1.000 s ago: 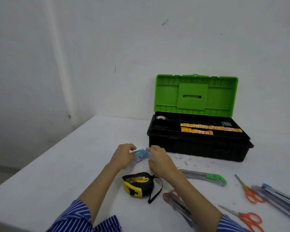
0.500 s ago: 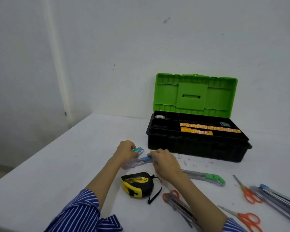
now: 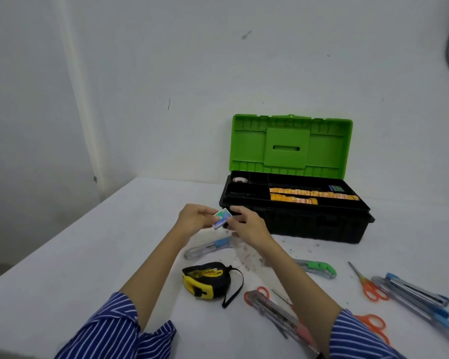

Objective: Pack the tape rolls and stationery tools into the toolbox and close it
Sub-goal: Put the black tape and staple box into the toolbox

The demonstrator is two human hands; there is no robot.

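The table (image 3: 62, 255) carried everything. At two o'clock from the hands stood the toolbox (image 3: 296, 221), its green lid (image 3: 290, 146) upright, so closing was not yet done. Its top tray already held orange rolls (image 3: 311, 195), a clear tape roll (image 3: 240, 179) at its eleven o'clock corner and a small box (image 3: 335, 188) at one o'clock.

Much remained outside, by my reading: staplers (image 3: 415, 294) and scissors (image 3: 368, 286) at four o'clock, two cutters (image 3: 319, 268) (image 3: 278, 312), a tape measure (image 3: 205, 279) at six o'clock, and a clear-handled tool (image 3: 208, 248).

The left hand (image 3: 195, 220) and right hand (image 3: 246, 224) met above the table, fingers curled, together pinching a small staple box (image 3: 222, 218) just before the toolbox's front wall.
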